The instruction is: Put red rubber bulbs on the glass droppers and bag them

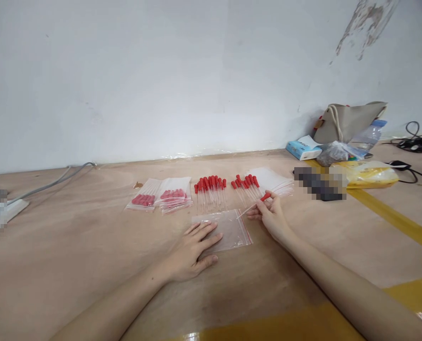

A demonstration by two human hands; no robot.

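My left hand point(198, 246) lies flat, fingers spread, on the left part of a clear zip bag point(232, 232) with a red line along its right edge. Between the fingertips of my right hand point(271, 213) is a dropper point(265, 196) with a red rubber bulb; its thin clear tube points left and down to the bag's opening edge. Behind the bag lie two groups of like droppers, a larger pile point(211, 184) and a smaller one point(246, 183). At left, filled bags of droppers point(143, 200) lie beside a further stack of filled bags point(175, 194).
A stack of flat bags point(267, 179) lies behind my right hand. Farther right are a blue tissue pack point(303, 148), a yellow package point(369, 175), a grey bag point(349, 123) and black cables point(417, 143). A grey cable point(54, 181) runs at left. A white wall point(143, 85) closes the back.
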